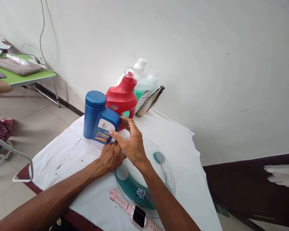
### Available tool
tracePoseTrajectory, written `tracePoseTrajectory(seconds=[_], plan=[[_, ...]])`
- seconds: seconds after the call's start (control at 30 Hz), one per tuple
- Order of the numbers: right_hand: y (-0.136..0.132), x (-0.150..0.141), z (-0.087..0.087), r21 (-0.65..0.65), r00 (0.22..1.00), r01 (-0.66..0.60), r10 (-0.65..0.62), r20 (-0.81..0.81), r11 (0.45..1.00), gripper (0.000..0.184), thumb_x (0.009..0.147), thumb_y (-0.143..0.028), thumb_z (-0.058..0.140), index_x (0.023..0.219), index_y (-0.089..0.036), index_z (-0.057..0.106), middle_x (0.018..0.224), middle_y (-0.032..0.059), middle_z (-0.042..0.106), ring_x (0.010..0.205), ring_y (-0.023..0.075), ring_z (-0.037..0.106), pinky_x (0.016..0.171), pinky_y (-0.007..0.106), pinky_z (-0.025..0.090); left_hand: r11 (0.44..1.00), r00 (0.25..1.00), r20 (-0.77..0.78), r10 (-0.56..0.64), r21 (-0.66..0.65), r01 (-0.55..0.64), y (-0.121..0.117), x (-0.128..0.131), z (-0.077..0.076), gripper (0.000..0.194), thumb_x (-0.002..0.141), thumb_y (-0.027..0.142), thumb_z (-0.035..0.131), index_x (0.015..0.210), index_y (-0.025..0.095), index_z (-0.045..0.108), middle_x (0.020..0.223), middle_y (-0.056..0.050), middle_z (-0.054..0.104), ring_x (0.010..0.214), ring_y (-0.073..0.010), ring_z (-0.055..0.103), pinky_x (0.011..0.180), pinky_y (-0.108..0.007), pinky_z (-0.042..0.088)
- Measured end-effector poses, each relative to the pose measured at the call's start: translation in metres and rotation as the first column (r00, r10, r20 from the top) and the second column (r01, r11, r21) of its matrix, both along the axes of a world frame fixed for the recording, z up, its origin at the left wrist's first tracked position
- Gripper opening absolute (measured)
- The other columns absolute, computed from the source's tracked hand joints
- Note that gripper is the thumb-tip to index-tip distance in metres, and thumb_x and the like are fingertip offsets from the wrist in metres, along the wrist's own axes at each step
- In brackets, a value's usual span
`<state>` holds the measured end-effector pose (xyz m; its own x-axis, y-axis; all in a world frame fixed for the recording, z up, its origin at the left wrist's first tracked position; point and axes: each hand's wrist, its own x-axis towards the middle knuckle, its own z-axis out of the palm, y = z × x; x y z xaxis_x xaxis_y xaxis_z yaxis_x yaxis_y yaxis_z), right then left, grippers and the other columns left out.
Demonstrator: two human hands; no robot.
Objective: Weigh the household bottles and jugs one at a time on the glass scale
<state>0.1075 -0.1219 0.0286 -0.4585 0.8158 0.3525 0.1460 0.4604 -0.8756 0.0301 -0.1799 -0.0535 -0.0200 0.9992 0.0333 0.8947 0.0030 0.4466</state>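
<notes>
Blue plastic bottle with round cap (91, 118) stands upright on the white cloth (183, 154), long axis vertical, cap up, label facing the wearer. Right hand (132, 142), narrowly parted, grips its right edge. Left hand (112, 156) is by the base; grip cannot be determined.

From afar I watch through one head-worn camera, facing forward and down past the forearms (74, 184) to the left hand (112, 156) and right hand (133, 144), close over a white-covered table (191, 195); the view reaches the pale wall (212, 70) ahead and a green table (44, 75) farther left.
</notes>
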Motion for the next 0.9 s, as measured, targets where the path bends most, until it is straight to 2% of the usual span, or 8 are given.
tracePoseTrajectory(seconds=[0.1, 0.2, 0.37, 0.5, 0.6, 0.7, 0.8, 0.9], plan=[[0.014, 0.023, 0.008, 0.073, 0.989, 0.132, -0.126, -0.072, 0.989, 0.032, 0.091, -0.052, 0.078, 0.108, -0.027, 0.072, 0.114, 0.0053, 0.077, 0.107, 0.0236, 0.072, 0.101, 0.046, 0.059, 0.996, 0.999, -0.015, 0.037, -0.080, -0.038, -0.001, 0.001, 0.010, 0.043, 0.110, 0.041, 0.051, 0.136, 0.007, 0.059, 0.120, -0.020, 0.078, 0.105, -0.0360, 0.079, 0.087, -0.047, 0.062], [0.053, 0.045, 0.008, 0.052, 0.955, 0.284, -0.277, -0.103, 0.957, 0.037, 0.090, -0.060, 0.076, 0.102, -0.025, 0.072, 0.104, 0.0049, 0.076, 0.100, 0.0228, 0.072, 0.095, 0.044, 0.059, 0.991, 0.999, -0.007, 0.033, -0.129, -0.033, 0.000, 0.001, 0.018, 0.043, 0.111, 0.042, 0.051, 0.138, 0.009, 0.055, 0.128, -0.019, 0.076, 0.110, -0.0350, 0.078, 0.089, -0.046, 0.061], [0.150, 0.067, -0.015, -0.011, 0.869, 0.495, -0.495, 0.026, 0.869, 0.055, 0.077, -0.067, 0.076, 0.105, -0.022, 0.064, 0.111, 0.0100, 0.074, 0.108, 0.0265, 0.068, 0.099, 0.047, 0.056, 0.984, 1.000, -0.002, 0.027, -0.174, -0.027, 0.004, 0.001, 0.019, 0.044, 0.112, 0.041, 0.049, 0.143, 0.010, 0.052, 0.130, -0.018, 0.075, 0.111, -0.0356, 0.078, 0.089, -0.047, 0.061], [0.207, 0.060, -0.037, -0.012, 0.841, 0.535, -0.532, 0.101, 0.845, 0.054, 0.074, -0.063, 0.076, 0.106, -0.023, 0.059, 0.117, 0.0125, 0.072, 0.108, 0.0280, 0.066, 0.102, 0.050, 0.053, 0.989, 0.999, 0.012, 0.035, -0.148, -0.033, 0.005, 0.001, 0.010, 0.046, 0.111, 0.042, 0.050, 0.146, 0.013, 0.051, 0.139, -0.019, 0.073, 0.114, -0.0351, 0.078, 0.088, -0.047, 0.063], [0.232, 0.046, -0.047, 0.027, 0.812, 0.571, -0.570, 0.126, 0.820, 0.053, 0.076, -0.058, 0.075, 0.111, -0.023, 0.057, 0.127, 0.0154, 0.069, 0.118, 0.0301, 0.063, 0.107, 0.051, 0.050, 0.992, 0.999, 0.019, 0.034, -0.119, -0.031, 0.006, 0.001, 0.002, 0.047, 0.111, 0.042, 0.049, 0.148, 0.014, 0.050, 0.144, -0.019, 0.071, 0.116, -0.0350, 0.078, 0.088, -0.048, 0.064], [0.248, 0.033, -0.050, 0.074, 0.768, 0.621, -0.625, 0.141, 0.780, 0.047, 0.082, -0.056, 0.070, 0.113, -0.023, 0.056, 0.133, 0.0177, 0.066, 0.123, 0.0334, 0.061, 0.110, 0.054, 0.047, 0.994, 0.999, 0.024, 0.038, -0.104, -0.035, 0.006, 0.000, -0.002, 0.048, 0.110, 0.042, 0.050, 0.150, 0.014, 0.049, 0.147, -0.020, 0.069, 0.118, -0.0349, 0.077, 0.088, -0.048, 0.064], [0.259, 0.027, -0.048, 0.094, 0.728, 0.658, -0.664, 0.171, 0.747, 0.041, 0.084, -0.051, 0.068, 0.111, -0.021, 0.058, 0.125, 0.0197, 0.068, 0.122, 0.0387, 0.063, 0.107, 0.058, 0.049, 0.993, 0.999, 0.031, 0.040, -0.109, -0.036, 0.006, 0.000, 0.000, 0.048, 0.109, 0.043, 0.051, 0.149, 0.015, 0.050, 0.147, -0.020, 0.070, 0.117, -0.0347, 0.078, 0.087, -0.047, 0.065], [0.261, 0.031, -0.046, 0.109, 0.713, 0.669, -0.676, 0.183, 0.735, 0.034, 0.084, -0.047, 0.067, 0.105, -0.021, 0.062, 0.111, 0.0182, 0.072, 0.118, 0.0398, 0.066, 0.102, 0.056, 0.054, 0.991, 0.998, 0.051, 0.036, -0.132, -0.029, 0.007, 0.000, 0.004, 0.046, 0.109, 0.043, 0.050, 0.146, 0.016, 0.051, 0.142, -0.018, 0.072, 0.115, -0.0351, 0.078, 0.086, -0.049, 0.064]])
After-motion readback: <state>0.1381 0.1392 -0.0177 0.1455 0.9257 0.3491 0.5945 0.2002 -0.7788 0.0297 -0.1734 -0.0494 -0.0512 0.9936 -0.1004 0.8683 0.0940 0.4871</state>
